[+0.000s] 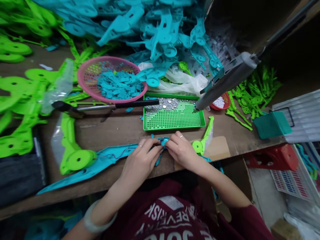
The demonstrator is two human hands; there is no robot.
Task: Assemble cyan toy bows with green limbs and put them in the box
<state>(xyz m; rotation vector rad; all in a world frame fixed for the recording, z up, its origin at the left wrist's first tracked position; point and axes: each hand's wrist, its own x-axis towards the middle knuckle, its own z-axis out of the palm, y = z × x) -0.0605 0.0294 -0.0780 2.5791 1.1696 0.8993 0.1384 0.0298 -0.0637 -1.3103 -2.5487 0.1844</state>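
A long blue plastic shell point(110, 154) lies along the table's front edge, with a thin dark wire running along its inside. My left hand point(143, 154) has its fingertips pinched together at the shell's right part, near a small blue piece point(163, 140). On the other side of that piece, my right hand point(180, 150) pinches it too. Fingers hide much of what is between them. To the left, a lime-green plastic part point(78, 160) with a round end rests against the shell. Another lime-green part point(198, 146) lies just right of my right hand.
A green perforated tray point(172, 121) of screws stands ahead. Behind it sit a pink basket point(83, 78) of blue pieces and heaped blue parts point(160, 33). A hammer point(97, 107) lies across the tray's left edge. A grey powered screwdriver point(225, 80) hangs at the right.
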